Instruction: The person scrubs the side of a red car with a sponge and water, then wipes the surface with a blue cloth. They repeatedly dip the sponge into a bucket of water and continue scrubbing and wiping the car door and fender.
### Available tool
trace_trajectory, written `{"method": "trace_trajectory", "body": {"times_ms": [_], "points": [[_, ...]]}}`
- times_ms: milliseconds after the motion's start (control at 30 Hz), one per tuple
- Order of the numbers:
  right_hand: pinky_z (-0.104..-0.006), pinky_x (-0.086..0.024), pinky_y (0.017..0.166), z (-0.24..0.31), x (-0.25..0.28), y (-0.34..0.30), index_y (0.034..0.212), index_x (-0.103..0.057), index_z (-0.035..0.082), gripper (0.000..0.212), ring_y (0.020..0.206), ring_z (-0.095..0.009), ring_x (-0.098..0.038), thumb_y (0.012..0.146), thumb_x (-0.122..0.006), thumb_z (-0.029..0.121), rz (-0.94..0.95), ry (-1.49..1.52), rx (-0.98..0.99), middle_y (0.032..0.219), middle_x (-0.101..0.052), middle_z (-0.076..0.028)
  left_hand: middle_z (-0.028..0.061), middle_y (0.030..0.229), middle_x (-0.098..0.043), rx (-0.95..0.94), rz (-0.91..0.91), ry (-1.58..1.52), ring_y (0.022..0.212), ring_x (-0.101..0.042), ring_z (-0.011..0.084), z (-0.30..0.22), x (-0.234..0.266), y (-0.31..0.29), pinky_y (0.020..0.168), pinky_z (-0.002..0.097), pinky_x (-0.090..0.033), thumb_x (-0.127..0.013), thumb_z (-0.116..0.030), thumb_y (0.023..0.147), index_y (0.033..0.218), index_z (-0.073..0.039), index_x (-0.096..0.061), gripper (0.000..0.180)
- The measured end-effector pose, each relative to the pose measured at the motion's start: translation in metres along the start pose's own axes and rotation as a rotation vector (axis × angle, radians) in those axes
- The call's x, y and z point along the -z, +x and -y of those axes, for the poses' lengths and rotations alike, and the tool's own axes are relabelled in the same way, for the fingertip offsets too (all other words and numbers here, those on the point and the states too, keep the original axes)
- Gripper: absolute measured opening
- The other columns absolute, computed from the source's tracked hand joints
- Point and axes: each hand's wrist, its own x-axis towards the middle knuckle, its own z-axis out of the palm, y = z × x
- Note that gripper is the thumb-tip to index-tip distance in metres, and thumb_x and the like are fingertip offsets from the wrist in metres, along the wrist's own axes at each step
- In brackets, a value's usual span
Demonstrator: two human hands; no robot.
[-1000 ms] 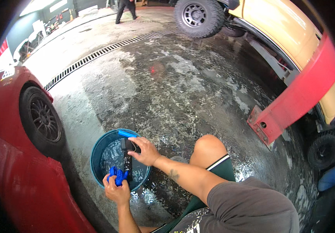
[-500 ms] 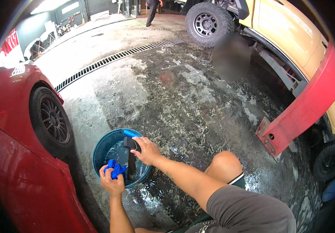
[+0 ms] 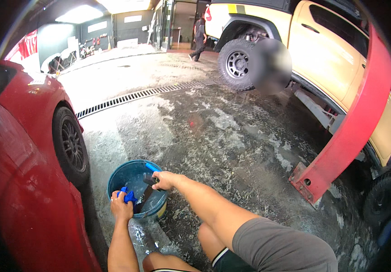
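Observation:
A round blue bucket [image 3: 114, 176] stands on the wet floor in front of me, with water in it. Over its left side my left hand [image 3: 121, 208] is closed around a bunched blue cloth [image 3: 127, 196], which looks shaggy. My right hand [image 3: 167, 180] reaches over the right rim, its fingers gripping a black block-like piece [image 3: 149, 179]. A dark strip [image 3: 142, 199] runs from near that piece down toward the cloth; I cannot tell whether they are one object. A bright blue handle-like piece [image 3: 152, 167] shows at the far right rim.
A red car [image 3: 28, 181] stands close on my left. A red lift post [image 3: 345, 136] rises on the right, beside a yellow pickup [image 3: 322, 59]. A drain grate [image 3: 136, 94] crosses the floor ahead. A person [image 3: 199, 38] is in the background; a blurred patch covers part of the pickup's side.
My view has tilted up, showing more of the background. The cloth and black piece remain in my hands over the bucket. The person in the background has moved right relative to the drain.

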Motion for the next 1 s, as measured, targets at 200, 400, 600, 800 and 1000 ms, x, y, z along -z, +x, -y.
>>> {"method": "trace_trajectory", "body": {"times_ms": [200,400,600,800,1000], "points": [[-0.0596,-0.044,0.117,-0.025,-0.034,-0.045,0.152,-0.046,0.007,0.069,0.129,-0.043,-0.067,0.103,-0.070,0.048,-0.306,0.003,0.066,0.140,-0.069,-0.023,0.0172,0.128,-0.064,0.034,0.131,0.048,0.119,-0.063,0.0427,-0.020,0.006,-0.006,0.101,0.0543,-0.055,-0.076,-0.011,0.080,0.112,-0.010,-0.074,0.032],[-0.0648,-0.034,0.124,0.015,-0.047,-0.051,0.147,-0.050,0.008,0.066,0.114,-0.040,-0.074,0.103,-0.066,0.055,-0.459,-0.304,0.072,0.122,-0.072,-0.020,0.0157,0.135,-0.064,0.086,0.283,0.221,0.122,-0.066,0.0410,-0.020,0.009,-0.002,0.101,0.0528,-0.058,-0.080,-0.018,0.082,0.119,-0.017,-0.076,0.037],[-0.0606,-0.040,0.118,0.015,-0.038,-0.049,0.138,-0.061,0.009,0.062,0.107,-0.036,-0.076,0.101,-0.067,0.059,-0.455,-0.336,0.060,0.111,-0.077,-0.016,0.0142,0.136,-0.062,0.094,0.325,0.203,0.126,-0.064,0.0396,-0.028,0.008,-0.004,0.103,0.0519,-0.057,-0.083,-0.015,0.082,0.123,-0.017,-0.073,0.042],[-0.0571,-0.047,0.111,0.004,-0.033,-0.018,0.141,-0.061,0.008,0.059,0.118,-0.037,-0.069,0.092,-0.078,0.035,-0.549,-0.222,0.386,0.124,-0.069,-0.017,0.0131,0.138,-0.062,0.138,0.261,0.175,0.127,-0.062,0.0394,-0.023,0.003,-0.005,0.105,0.0514,-0.055,-0.078,-0.010,0.082,0.118,-0.016,-0.073,0.037],[-0.0507,-0.053,0.111,0.001,-0.017,0.043,0.140,-0.067,0.011,0.058,0.134,-0.041,-0.061,0.085,-0.085,0.015,-0.175,-0.252,0.491,0.139,-0.066,-0.020,0.0224,0.152,-0.061,0.209,0.157,0.109,0.136,-0.060,0.0439,-0.029,-0.002,0.012,0.116,0.0503,-0.050,-0.075,-0.007,0.084,0.129,-0.017,-0.076,0.046]]}}
